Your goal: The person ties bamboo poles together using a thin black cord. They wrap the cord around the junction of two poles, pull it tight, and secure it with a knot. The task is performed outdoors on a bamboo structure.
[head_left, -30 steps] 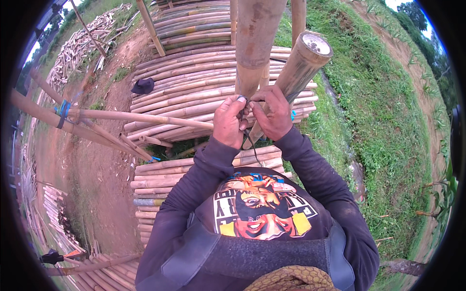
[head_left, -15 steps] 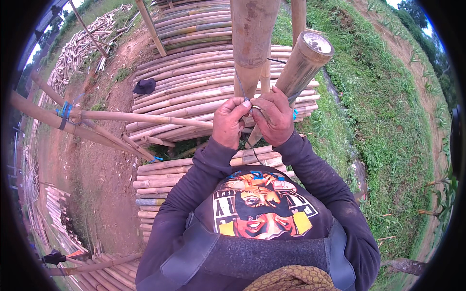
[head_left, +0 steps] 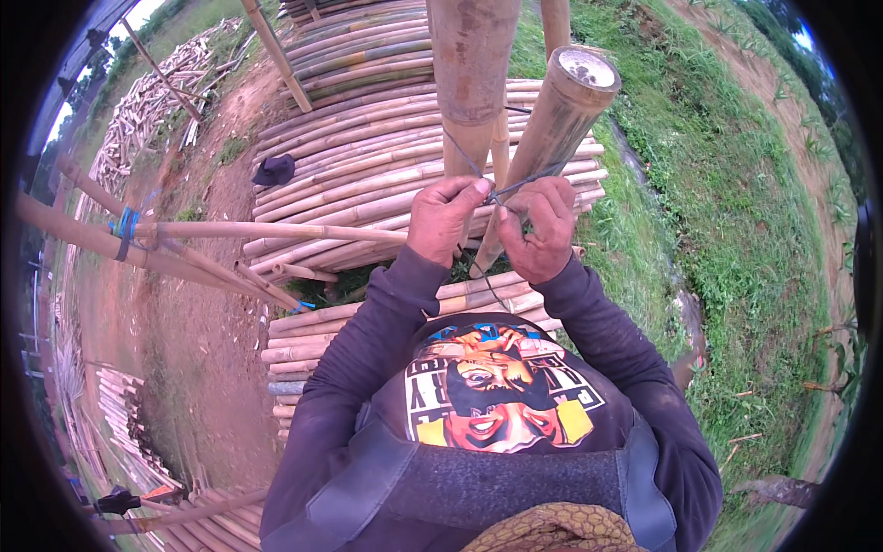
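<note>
A thin dark cord (head_left: 464, 155) runs across the front of a thick upright bamboo post (head_left: 474, 74) and a shorter cut bamboo post (head_left: 556, 120). Its strands cross in a small knot (head_left: 495, 197) between my hands. My left hand (head_left: 441, 225) pinches the cord between thumb and forefinger, just left of the knot. On the other side, my right hand (head_left: 541, 230) is closed with its fingers curled and its thumb against the cord. A loose tail of cord dangles below the hands, in front of my shirt.
Stacked bamboo poles (head_left: 349, 138) lie behind and below the posts, with a dark cap (head_left: 274, 169) on them. From the left, a horizontal bamboo pole (head_left: 276, 230) reaches toward my left hand; blue ties (head_left: 124, 224) bind its frame. Grass (head_left: 736, 212) covers the right side.
My right hand has shifted slightly right and down, apart from the left. The crossed cord and knot now show between the hands, with a strand stretched toward the shorter post.
</note>
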### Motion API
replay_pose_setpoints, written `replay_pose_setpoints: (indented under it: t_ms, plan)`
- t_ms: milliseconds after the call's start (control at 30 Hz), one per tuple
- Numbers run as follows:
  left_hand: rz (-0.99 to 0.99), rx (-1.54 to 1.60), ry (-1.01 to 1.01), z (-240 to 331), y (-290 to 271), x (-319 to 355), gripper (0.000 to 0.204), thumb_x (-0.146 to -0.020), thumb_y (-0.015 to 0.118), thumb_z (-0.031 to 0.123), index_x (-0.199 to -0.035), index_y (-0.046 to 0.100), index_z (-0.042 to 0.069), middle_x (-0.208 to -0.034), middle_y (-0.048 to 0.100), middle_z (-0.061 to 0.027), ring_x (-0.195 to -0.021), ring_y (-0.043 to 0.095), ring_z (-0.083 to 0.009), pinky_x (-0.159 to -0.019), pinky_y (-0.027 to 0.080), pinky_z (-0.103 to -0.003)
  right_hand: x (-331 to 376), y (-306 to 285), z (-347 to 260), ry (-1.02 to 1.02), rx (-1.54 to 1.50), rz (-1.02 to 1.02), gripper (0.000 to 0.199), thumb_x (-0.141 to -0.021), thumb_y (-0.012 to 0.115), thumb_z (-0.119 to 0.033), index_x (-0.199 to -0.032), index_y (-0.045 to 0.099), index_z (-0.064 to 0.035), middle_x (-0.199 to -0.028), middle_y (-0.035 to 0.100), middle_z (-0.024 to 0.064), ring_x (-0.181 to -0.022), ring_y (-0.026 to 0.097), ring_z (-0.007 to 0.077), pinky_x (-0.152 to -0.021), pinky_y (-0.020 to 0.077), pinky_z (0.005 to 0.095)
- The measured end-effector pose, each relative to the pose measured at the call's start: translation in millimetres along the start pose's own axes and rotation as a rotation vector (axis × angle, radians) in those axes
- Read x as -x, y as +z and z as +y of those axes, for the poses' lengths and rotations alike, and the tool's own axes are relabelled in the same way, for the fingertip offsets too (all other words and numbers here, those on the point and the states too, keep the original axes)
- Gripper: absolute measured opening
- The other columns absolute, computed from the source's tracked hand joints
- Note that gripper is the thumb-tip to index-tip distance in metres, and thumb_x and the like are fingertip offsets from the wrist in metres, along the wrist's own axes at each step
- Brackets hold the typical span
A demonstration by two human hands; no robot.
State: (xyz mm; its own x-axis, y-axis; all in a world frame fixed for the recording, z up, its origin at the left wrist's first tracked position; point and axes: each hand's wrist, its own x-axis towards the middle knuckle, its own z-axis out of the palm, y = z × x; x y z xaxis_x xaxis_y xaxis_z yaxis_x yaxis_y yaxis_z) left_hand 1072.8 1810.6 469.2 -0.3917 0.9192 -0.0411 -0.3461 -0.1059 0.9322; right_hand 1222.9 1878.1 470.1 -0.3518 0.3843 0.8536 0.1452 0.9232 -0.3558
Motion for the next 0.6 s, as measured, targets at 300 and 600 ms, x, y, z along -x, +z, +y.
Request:
replay_pose_setpoints:
  t_ms: [300, 600]
  plan:
    - [0.175, 0.151, 0.053, -23, 5, -22, 0.005, -0.093, 0.073, 0.010, -0.094, 0.071, 0.005, -0.075, 0.062, 0.0046, -0.059, 0.047, -0.0031, -0.053, 0.035, -0.022, 15, -7, -17, 0.089, -0.134, -0.005, 0.017, -0.069, 0.069, 0.002, -0.080, 0.058, -0.0034, -0.080, 0.057, 0.0110, -0.080, 0.055, 0.0317, -0.071, 0.0453, 0.0425]
    - [-0.020, -0.166, 0.121, -15, -9, 11, 0.012, -0.102, 0.063, 0.014, -0.099, 0.068, 0.003, -0.077, 0.060, 0.0037, -0.068, 0.047, -0.0031, -0.060, 0.038, -0.023, 39, -23, -34, 0.616, -0.627, -0.051, 0.018, -0.093, 0.063, -0.007, -0.109, 0.062, -0.0004, -0.102, 0.064, 0.0082, -0.097, 0.060, 0.0218, -0.094, 0.0470, 0.0355]
